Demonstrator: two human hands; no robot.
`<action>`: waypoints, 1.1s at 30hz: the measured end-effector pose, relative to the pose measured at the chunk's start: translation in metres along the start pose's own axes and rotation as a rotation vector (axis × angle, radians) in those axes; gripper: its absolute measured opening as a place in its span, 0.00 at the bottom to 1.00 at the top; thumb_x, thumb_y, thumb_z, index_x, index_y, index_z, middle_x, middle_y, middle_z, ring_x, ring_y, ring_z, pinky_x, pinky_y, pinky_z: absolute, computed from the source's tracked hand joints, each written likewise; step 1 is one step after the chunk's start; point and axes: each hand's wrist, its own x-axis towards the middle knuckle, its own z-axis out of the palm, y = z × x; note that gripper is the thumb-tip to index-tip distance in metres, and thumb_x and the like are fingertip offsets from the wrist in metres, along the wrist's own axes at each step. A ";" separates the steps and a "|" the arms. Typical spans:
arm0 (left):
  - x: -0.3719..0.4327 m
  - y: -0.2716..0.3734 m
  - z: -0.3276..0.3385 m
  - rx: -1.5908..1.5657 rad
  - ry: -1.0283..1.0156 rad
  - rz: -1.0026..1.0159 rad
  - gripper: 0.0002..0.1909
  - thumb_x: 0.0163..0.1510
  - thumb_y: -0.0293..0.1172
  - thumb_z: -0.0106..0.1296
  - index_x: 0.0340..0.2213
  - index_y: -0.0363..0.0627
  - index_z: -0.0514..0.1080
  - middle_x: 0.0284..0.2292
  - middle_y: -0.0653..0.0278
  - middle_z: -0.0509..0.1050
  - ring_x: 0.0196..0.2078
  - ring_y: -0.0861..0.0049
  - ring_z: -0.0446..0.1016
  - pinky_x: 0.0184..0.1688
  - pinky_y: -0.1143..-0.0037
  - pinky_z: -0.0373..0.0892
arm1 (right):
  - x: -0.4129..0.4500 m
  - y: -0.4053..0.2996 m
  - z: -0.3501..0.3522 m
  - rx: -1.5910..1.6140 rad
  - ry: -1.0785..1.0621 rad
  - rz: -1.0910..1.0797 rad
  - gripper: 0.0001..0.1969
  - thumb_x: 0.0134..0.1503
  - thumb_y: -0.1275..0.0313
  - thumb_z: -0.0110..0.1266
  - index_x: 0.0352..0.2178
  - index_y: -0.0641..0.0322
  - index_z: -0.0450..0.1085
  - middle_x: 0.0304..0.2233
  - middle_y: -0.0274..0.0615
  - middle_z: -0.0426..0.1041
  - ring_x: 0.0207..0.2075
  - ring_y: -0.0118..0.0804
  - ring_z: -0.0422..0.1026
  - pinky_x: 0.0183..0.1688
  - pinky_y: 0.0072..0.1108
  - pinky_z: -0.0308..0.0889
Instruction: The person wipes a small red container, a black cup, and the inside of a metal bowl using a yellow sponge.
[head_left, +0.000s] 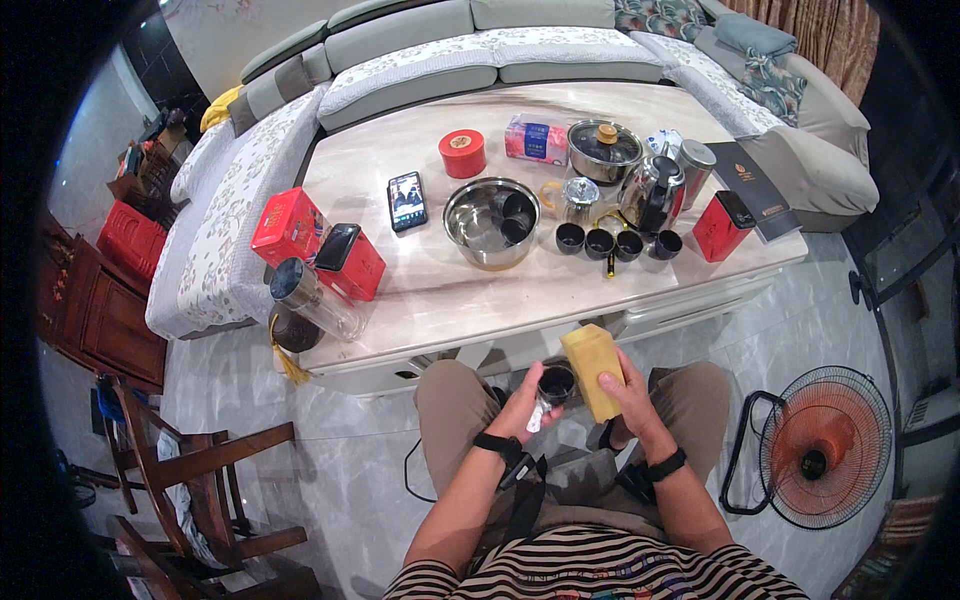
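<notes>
My left hand (523, 409) holds a small dark cup (556, 385) over my lap, its mouth facing up. A crumpled white piece, perhaps tissue, shows by the fingers of that hand. In my right hand (634, 394) is a thick yellow block (592, 367), a sponge or a folded cloth, close beside the cup. Ahead on the table, a stainless steel pot (469, 232) contains dark cups (516, 217). To its right stand several small black cups (598, 244) in a row, with a gold-and-black handled utensil (610, 264) among them.
The marble-topped table (420, 300) also bears a glass teapot (580, 199), a steel kettle (652, 191), a lidded pot (604, 150), red tins (289, 225), a phone (407, 200) and a clear glass bottle (322, 300). A floor fan (821, 450) stands at right, wooden chairs (195, 465) at left.
</notes>
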 end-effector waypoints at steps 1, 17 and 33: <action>0.003 -0.003 -0.005 -0.001 0.002 0.001 0.28 0.53 0.58 0.29 0.30 0.44 0.66 0.16 0.69 0.64 0.14 0.86 0.59 0.12 0.87 0.53 | 0.000 -0.001 0.001 0.024 0.010 -0.006 0.29 0.49 0.67 0.51 0.51 0.65 0.51 0.45 0.38 0.61 0.45 0.28 0.60 0.48 0.19 0.55; 0.005 -0.007 -0.006 -0.011 -0.077 0.132 0.22 0.49 0.42 0.50 0.42 0.48 0.57 0.26 0.70 0.63 0.21 0.87 0.65 0.17 0.88 0.60 | 0.001 0.000 0.000 -0.018 -0.033 0.004 0.29 0.49 0.65 0.51 0.51 0.65 0.52 0.44 0.37 0.62 0.45 0.27 0.60 0.47 0.18 0.55; 0.005 -0.003 -0.002 0.102 -0.098 0.178 0.25 0.52 0.55 0.36 0.37 0.44 0.64 0.25 0.64 0.71 0.18 0.85 0.62 0.15 0.88 0.57 | 0.001 0.001 -0.001 0.003 -0.006 0.017 0.29 0.50 0.66 0.50 0.51 0.64 0.52 0.44 0.38 0.62 0.44 0.28 0.61 0.46 0.19 0.57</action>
